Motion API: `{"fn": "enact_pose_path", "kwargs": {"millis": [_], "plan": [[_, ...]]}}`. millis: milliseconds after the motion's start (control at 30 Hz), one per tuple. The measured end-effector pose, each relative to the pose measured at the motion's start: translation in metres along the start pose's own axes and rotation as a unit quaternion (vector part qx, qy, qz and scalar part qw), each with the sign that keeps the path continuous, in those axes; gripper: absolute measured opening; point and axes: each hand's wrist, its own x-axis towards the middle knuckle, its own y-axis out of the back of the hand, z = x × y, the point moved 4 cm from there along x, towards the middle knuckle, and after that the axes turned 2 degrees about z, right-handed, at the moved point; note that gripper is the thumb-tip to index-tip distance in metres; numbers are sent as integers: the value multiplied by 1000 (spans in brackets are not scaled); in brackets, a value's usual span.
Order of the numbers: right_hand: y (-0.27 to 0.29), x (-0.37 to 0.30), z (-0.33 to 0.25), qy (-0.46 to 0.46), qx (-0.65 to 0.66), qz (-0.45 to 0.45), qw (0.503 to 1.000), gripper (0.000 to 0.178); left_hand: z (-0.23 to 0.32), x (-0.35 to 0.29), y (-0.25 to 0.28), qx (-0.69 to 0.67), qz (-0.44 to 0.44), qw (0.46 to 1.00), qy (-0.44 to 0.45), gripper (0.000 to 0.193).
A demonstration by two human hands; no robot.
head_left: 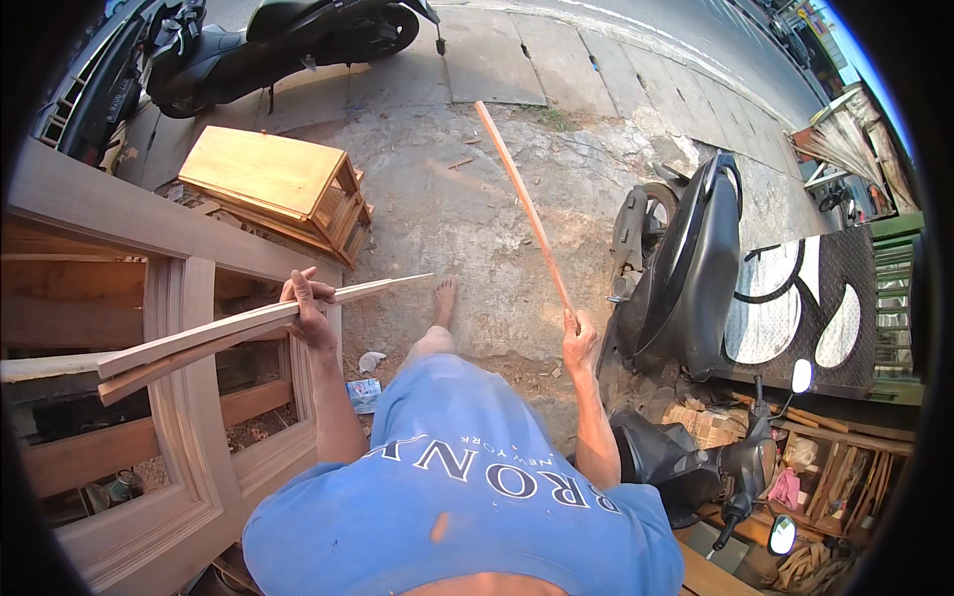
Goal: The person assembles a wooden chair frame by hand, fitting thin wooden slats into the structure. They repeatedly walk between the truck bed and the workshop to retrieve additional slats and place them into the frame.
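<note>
Head view, the only one I have: I see the left hand (310, 303) closed around a bundle of long, straight, pale and brown wooden strips (204, 341), gripped nearer their right end, with a thinner tip poking out past the fingers. Bundle lies slantwise over a large brown wooden panelled frame (196, 422); I can't tell if they touch. Right hand (579, 340) is closed on the near end of one slim, reddish-brown wooden stick (527, 204), its far end pointing away from the body over the grey, worn concrete ground (417, 214). Hands well apart, one each side of the blue printed T-shirt (467, 497). Bare foot (445, 301) between them, further out. Yellow-brown wooden cabinet (260, 171) beyond the left hand, near the frame; black scooter (694, 263) right of the right hand; another black motorbike (283, 50) top left.
</note>
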Motion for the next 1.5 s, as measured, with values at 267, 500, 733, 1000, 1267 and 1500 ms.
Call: {"fn": "enact_pose_path", "kwargs": {"millis": [267,500,733,1000,1267,1500], "plan": [[-77,176,11,-229,127,9,965,52,-31,148,-250,173,-245,954,-8,25],[-113,305,43,-359,181,53,914,47,-99,266,-429,254,-301,919,9,30],[-73,585,-35,5,243,311,919,45,-192,329,-556,341,-301,887,85,37],[14,955,-212,352,334,383,786,20,-271,418,-681,367,-297,878,80,23],[-281,1233,-117,3,-18,-66,998,33,-351,581,-891,350,-301,885,65,17],[-378,1200,67,-250,-72,-218,941,41,-387,761,-1128,167,-280,945,-29,21]]}}
